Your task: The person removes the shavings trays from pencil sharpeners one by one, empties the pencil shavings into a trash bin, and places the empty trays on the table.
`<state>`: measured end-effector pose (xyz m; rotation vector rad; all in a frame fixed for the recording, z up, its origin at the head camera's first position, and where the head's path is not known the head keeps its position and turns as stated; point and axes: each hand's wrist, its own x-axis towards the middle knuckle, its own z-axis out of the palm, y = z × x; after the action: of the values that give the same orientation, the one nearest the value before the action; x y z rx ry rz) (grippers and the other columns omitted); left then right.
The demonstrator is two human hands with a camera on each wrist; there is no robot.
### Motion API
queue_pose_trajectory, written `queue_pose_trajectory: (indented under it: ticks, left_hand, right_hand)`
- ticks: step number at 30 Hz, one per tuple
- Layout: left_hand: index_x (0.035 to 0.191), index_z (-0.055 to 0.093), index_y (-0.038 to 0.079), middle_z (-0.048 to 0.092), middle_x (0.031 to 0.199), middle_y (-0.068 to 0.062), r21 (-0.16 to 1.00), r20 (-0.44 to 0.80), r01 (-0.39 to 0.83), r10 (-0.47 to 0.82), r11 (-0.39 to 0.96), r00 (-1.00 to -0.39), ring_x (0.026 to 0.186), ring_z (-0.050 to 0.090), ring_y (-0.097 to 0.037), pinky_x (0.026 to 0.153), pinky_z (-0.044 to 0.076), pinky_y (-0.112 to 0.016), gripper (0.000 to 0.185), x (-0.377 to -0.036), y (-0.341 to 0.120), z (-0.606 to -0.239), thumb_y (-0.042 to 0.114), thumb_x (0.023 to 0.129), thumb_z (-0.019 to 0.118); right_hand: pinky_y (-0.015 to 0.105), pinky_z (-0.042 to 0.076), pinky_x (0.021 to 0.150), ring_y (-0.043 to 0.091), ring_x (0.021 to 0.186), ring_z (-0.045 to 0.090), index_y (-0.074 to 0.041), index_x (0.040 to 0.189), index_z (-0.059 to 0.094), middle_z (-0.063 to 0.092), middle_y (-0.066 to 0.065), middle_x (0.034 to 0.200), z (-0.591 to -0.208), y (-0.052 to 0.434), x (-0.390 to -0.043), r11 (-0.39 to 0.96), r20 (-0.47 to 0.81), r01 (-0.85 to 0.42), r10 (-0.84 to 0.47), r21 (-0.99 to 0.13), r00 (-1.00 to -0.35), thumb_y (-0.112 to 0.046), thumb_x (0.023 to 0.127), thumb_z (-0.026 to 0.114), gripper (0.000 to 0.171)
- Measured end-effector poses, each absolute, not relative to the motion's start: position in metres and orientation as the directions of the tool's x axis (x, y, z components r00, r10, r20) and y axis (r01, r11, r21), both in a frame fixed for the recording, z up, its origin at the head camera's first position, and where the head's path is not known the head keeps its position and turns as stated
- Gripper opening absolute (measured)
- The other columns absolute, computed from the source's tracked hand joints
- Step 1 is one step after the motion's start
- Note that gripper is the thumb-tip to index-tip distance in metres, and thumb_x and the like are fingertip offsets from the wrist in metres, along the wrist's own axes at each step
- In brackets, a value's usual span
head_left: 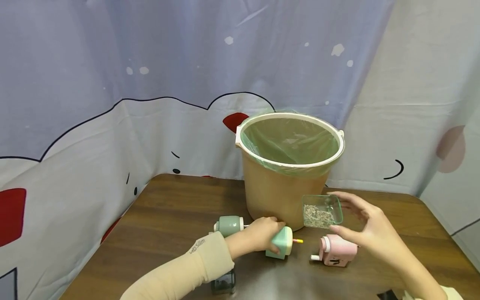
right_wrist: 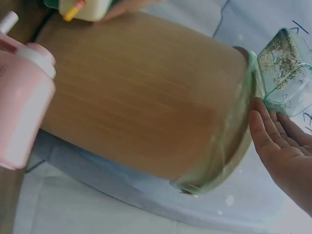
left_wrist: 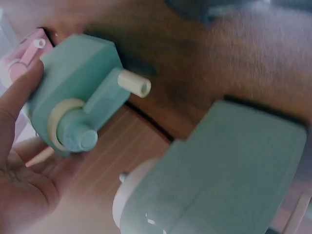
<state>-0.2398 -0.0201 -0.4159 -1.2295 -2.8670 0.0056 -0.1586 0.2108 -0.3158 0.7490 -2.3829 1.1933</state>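
My left hand (head_left: 260,234) holds a mint-green crank pencil sharpener (head_left: 279,243) on the table, the thumb on its near side. From its cream front a pencil (head_left: 298,241) sticks out to the right; in the left wrist view its crank (left_wrist: 109,95) faces the camera. My right hand (head_left: 369,227) holds a clear green-tinted shavings tray (head_left: 339,208) between thumb and fingers, in front of the bin. Pencil shavings (head_left: 318,216) lie in the tray. In the right wrist view the fingers (right_wrist: 270,129) are at the tray's edge.
A tan waste bin (head_left: 285,196) with a green liner bag stands at the back. A pink crank sharpener (head_left: 339,251) sits below the tray. Left of the bin is a grey-green sharpener (head_left: 229,226). A dark see-through container (head_left: 223,283) lies partly behind the left sleeve.
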Motion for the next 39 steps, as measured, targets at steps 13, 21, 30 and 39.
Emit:
queue_pose_trajectory:
  ticks: [13,21,30,39]
  left_hand:
    - [0.116,0.065,0.018,0.064,0.113,0.001,0.187,0.141,0.697,0.683,0.692,-0.716,0.096,0.063,-0.011,0.075,0.050,-0.021,0.046,-0.228,-0.045,-0.406,0.036,0.075,0.078]
    - [0.113,0.069,0.010,0.066,0.120,-0.003,0.181,0.064,0.850,0.857,0.494,-0.512,0.110,0.063,-0.012,0.089,0.049,-0.020,0.026,-0.239,-0.067,-0.397,0.014,0.088,0.066]
    - [0.116,0.066,0.006,0.060,0.126,-0.007,0.290,0.072,0.842,0.867,0.454,-0.493,0.117,0.057,-0.017,0.082,0.048,-0.011,0.031,-0.244,-0.072,-0.398,-0.003,0.087,0.061]
    - [0.121,0.062,0.009,0.057,0.129,-0.003,0.315,0.062,0.811,0.842,0.493,-0.536,0.123,0.052,-0.014,0.080,0.042,-0.006,0.048,-0.238,-0.067,-0.404,-0.017,0.084,0.048]
  right_hand:
    - [0.003,0.037,0.093,-0.010,0.112,0.053,-0.010,0.127,0.055,0.058,-0.020,0.122,-0.283,0.233,-0.187,0.334,0.545,-0.618,-0.293,-0.712,-0.785,0.016,0.077,0.063,0.057]
    - [0.009,0.046,0.085,-0.002,0.104,0.062,-0.012,0.122,0.060,0.066,-0.009,0.113,-0.245,0.239,-0.211,0.064,0.573,-0.613,-0.291,-0.787,-0.766,0.020,0.081,0.054,0.052]
    - [0.009,0.048,0.079,-0.003,0.100,0.062,-0.015,0.119,0.062,0.067,-0.011,0.111,-0.207,0.236,-0.245,0.083,0.515,-0.545,-0.236,-0.834,-0.824,0.008,0.086,0.058,0.040]
    - [0.008,0.045,0.080,-0.002,0.093,0.064,-0.015,0.114,0.065,0.069,-0.012,0.102,-0.181,0.233,-0.271,0.097,0.497,-0.520,-0.191,-0.849,-0.847,-0.001,0.088,0.061,0.030]
